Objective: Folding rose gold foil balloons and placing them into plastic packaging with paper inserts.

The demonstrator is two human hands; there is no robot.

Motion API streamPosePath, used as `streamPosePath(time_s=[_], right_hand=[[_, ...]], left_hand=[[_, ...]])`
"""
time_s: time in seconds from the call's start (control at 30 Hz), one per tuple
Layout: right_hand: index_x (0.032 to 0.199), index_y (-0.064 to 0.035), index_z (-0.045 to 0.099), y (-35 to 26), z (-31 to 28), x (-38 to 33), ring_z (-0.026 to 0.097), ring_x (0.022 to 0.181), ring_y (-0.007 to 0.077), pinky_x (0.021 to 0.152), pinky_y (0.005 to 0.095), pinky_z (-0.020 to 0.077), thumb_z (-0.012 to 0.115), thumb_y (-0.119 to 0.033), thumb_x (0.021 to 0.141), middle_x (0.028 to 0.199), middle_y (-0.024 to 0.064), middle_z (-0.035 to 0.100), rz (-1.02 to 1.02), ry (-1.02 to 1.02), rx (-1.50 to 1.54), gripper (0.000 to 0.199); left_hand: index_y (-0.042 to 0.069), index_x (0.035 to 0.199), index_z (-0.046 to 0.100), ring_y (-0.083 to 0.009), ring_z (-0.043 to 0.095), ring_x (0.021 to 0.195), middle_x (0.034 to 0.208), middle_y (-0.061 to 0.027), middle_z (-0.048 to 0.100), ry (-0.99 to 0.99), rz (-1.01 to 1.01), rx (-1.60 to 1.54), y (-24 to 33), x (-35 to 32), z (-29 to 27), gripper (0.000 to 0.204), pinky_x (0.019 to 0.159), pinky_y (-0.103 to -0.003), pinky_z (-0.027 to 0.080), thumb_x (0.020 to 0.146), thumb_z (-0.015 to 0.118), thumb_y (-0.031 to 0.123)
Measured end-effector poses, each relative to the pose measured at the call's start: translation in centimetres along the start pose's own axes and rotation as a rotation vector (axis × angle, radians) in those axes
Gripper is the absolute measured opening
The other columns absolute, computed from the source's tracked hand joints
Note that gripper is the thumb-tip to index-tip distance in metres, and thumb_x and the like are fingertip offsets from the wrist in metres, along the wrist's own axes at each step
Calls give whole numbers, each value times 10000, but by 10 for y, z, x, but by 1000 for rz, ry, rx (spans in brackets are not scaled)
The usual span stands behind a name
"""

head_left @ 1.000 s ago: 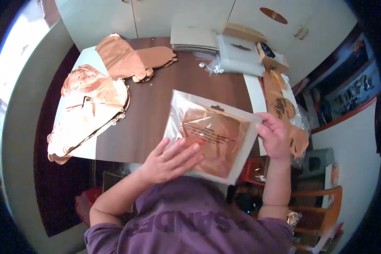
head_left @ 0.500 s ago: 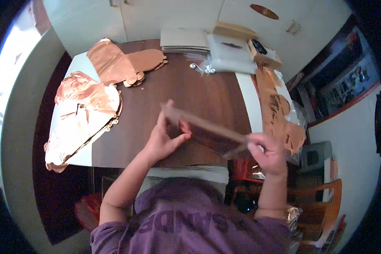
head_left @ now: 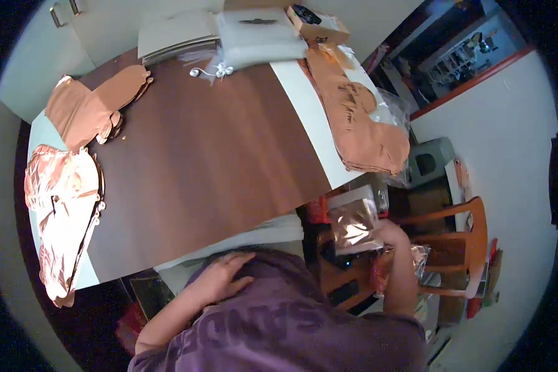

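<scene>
The left hand (head_left: 224, 278), held over the counter a half second ago, now rests against the purple shirt (head_left: 260, 328), its fingers loosely parted and holding nothing. The right hand (head_left: 393, 235) has swung out past the counter (head_left: 211, 161) and alone grips the flat packet (head_left: 355, 224) by its right edge, fingers closed; earlier the packet was edge-on between both hands. It now hangs tilted beyond the counter's right corner, near the wooden chair (head_left: 475, 248): clear film, pale border, copper foil inside with a bright glare. Farther off, copper foil sheets (head_left: 80, 115) and white earphones (head_left: 222, 71) lie on the counter.
</scene>
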State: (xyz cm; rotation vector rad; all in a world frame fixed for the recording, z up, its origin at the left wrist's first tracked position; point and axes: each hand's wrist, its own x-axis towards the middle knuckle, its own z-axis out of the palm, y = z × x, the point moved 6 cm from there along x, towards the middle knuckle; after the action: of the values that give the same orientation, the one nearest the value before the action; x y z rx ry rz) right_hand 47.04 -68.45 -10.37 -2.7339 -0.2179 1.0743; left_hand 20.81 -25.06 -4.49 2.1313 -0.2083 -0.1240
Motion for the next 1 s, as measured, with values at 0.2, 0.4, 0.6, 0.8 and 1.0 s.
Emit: streamPosePath(time_s=[0.2,0.4,0.6,0.8,1.0], right_hand=[[1072,21,658,128,8,167,581,779,236,736,376,490,692,-197,843,926,108,671,-4,412,70,318],[1237,2,563,33,89,238,625,972,388,851,471,499,619,-328,881,1138,247,631,-485,539,-374,490],[1192,2,597,-23,52,239,635,944,344,829,452,502,616,-340,890,1110,222,649,-358,605,-520,456],[1146,1,631,-20,71,195,646,917,300,806,432,505,614,-352,900,1082,197,667,-36,691,-627,430],[1197,-20,611,77,49,249,633,982,305,874,434,490,599,-367,905,1134,192,653,-332,744,-949,453]], left_hand=[[66,1347,510,-408,566,1131,1246,-225,586,-21,-489,-18,-34,-46,-14,522,966,-456,465,904,630,314],[48,1274,578,-319,627,1069,1147,-171,654,91,-382,-219,-4,-68,-53,409,907,-388,509,939,611,279],[33,1029,680,-219,666,861,959,-102,691,852,-660,100,4,-175,-178,170,750,-341,534,873,668,99],[52,1122,603,-345,559,1103,1160,-147,603,806,-628,939,-40,-219,-239,383,956,-440,462,779,740,151],[-3,1088,587,-324,639,998,1116,-156,627,628,-410,986,-107,-226,-245,286,831,-395,544,849,627,148]])
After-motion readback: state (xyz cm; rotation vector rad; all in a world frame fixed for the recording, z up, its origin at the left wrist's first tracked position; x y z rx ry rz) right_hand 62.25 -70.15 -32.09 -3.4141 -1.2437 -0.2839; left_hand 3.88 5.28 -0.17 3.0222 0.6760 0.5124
